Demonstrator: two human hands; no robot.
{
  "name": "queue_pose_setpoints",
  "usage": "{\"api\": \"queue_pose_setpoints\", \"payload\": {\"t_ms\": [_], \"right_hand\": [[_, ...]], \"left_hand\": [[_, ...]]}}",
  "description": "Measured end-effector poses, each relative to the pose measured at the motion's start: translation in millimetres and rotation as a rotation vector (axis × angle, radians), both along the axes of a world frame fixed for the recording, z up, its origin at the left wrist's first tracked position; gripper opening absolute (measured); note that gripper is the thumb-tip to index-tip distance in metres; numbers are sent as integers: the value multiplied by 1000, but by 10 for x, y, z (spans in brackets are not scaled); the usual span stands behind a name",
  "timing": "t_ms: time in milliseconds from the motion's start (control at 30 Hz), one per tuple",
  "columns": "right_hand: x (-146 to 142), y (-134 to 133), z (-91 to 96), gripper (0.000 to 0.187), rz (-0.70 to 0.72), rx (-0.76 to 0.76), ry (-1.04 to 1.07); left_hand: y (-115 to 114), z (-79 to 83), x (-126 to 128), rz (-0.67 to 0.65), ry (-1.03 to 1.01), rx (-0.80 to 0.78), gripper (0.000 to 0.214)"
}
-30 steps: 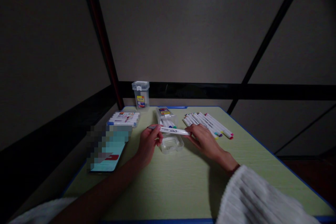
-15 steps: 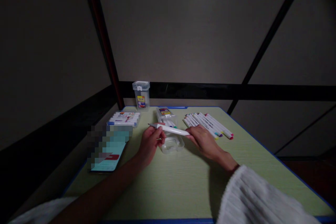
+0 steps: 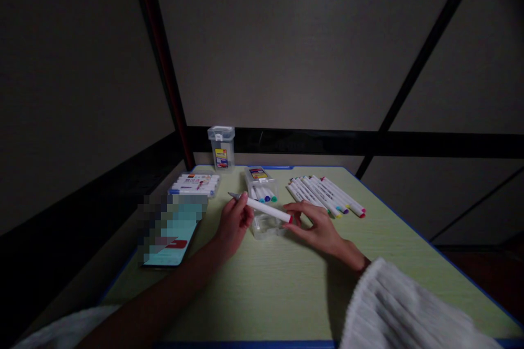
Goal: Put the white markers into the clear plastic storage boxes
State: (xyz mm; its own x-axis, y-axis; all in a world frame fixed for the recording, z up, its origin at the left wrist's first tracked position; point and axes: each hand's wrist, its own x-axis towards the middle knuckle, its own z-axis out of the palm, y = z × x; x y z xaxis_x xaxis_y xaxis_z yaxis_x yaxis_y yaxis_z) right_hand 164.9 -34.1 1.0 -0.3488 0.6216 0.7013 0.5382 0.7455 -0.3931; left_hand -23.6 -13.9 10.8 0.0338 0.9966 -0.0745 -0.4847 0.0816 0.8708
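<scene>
A white marker with a red right end and a grey, pointed left end is held slantwise above the table. My left hand is closed around it near the grey end. Beside the red end is my right hand, thumb and fingers apart; whether the thumb touches the marker I cannot tell. Beneath the marker lies a clear plastic lid, partly covered by the marker and my right fingers. Just behind it, a clear marker case lies on its side, with several coloured marker ends showing at its mouth.
Several white markers lie in a row on the right of the table. A clear upright box stands at the back left. In front of it are a flat marker pack and a tablet-like screen, partly blurred out.
My right fingers have opened away from the marker's right end, uncovering its red tip. That end has dipped slightly. My left hand keeps its hold.
</scene>
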Motion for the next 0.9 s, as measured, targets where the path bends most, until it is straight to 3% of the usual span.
{"api": "queue_pose_setpoints", "payload": {"t_ms": [300,667,900], "right_hand": [[-49,-25,-1,16,-23,-101,78],[-65,-19,-25,14,-33,-152,181],[-131,35,-33,17,14,-410,456]], "left_hand": [[-16,23,0,-20,35,1,34],[34,25,3,35,-18,-34,13],[10,63,0,-33,-132,-99,2]]}}
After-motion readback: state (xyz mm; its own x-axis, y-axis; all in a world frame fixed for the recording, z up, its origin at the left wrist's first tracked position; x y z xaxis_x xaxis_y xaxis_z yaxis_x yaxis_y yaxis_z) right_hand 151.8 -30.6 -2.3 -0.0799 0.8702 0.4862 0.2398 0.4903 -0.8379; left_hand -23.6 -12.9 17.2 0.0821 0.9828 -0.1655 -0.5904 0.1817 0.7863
